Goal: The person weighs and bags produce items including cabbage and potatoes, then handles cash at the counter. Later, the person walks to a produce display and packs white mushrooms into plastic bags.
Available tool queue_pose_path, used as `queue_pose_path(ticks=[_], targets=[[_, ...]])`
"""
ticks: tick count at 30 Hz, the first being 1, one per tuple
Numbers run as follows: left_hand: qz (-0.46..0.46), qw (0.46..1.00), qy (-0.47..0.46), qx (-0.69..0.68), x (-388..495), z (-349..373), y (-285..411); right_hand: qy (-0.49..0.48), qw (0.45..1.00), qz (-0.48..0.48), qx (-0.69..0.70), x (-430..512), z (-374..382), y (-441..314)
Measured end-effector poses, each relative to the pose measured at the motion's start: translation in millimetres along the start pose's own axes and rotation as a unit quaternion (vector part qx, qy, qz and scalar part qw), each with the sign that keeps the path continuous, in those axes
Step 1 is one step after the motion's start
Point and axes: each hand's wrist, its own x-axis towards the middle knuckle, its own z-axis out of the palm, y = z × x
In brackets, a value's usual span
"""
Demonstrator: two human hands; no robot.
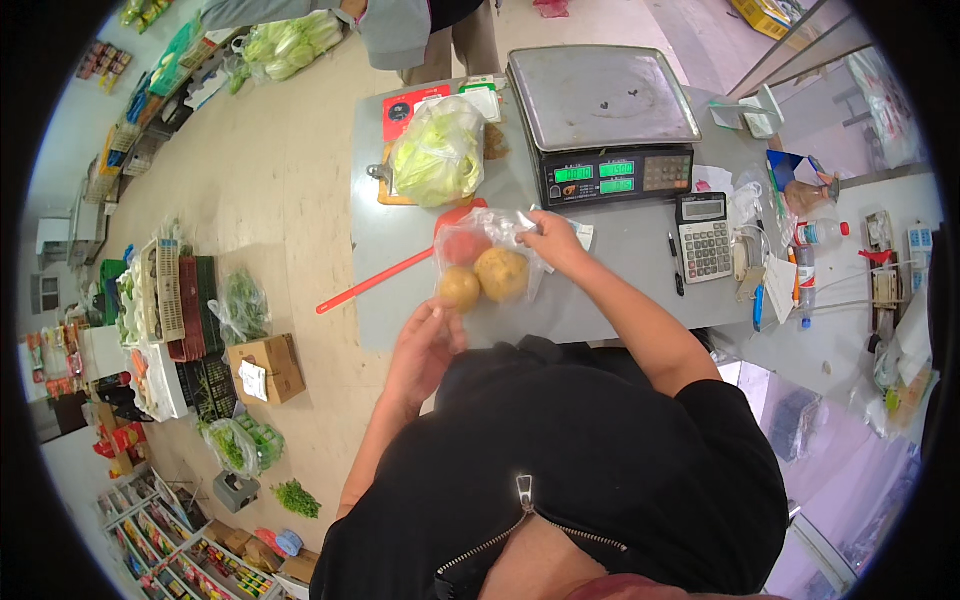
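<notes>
A clear plastic bag (536,279) with two potatoes (501,274) in it is in front of me at the near side of the grey table. My right hand (553,241) pinches the bag's upper right edge between thumb and fingers. At the bag's lower left is my left hand (431,341), its fingers bent and slightly blurred. Whether they grip the plastic cannot be made out. A red fly swatter (375,279) lies partly behind the bag, its handle pointing left past the table edge. Beyond it, a bagged leafy vegetable (437,154) rests on a clipboard (380,174).
A digital price scale (607,101) stands at the table's far side. Right of it lie a calculator (703,238), a black pen (676,264) and plastic bottles (806,274). A person in grey sleeves (390,34) stands opposite. Crates (196,307) and a cardboard box (268,367) sit on the left.
</notes>
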Motion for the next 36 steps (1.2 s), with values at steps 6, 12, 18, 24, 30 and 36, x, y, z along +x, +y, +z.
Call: queue_pose_path(ticks=[6, 12, 18, 24, 30, 36], targets=[[-0.041, 0.999, 0.003, -0.025, 55, 28, -12, -0.094, 0.978, -0.188, 0.015, -69, 19, -54], [0.04, 0.999, 0.002, -0.012, 65, 27, 14, -0.153, 0.957, -0.229, 0.09, -105, -11, -34], [0.095, 0.992, 0.001, 0.084, 64, 69, 46, 0.251, 0.96, 0.028, -0.116, -49, -38, 87], [0.179, 0.967, -0.119, 0.139, 93, 142, 107, 0.218, 0.968, 0.094, -0.081, -1, -22, 147], [0.24, 0.932, -0.171, 0.211, 143, 222, 144, 0.101, 0.961, 0.095, 0.238, -52, -33, 194], [0.255, 0.912, -0.24, 0.213, 227, 277, 151, 0.18, 0.714, 0.123, 0.665, -185, -47, 236]])
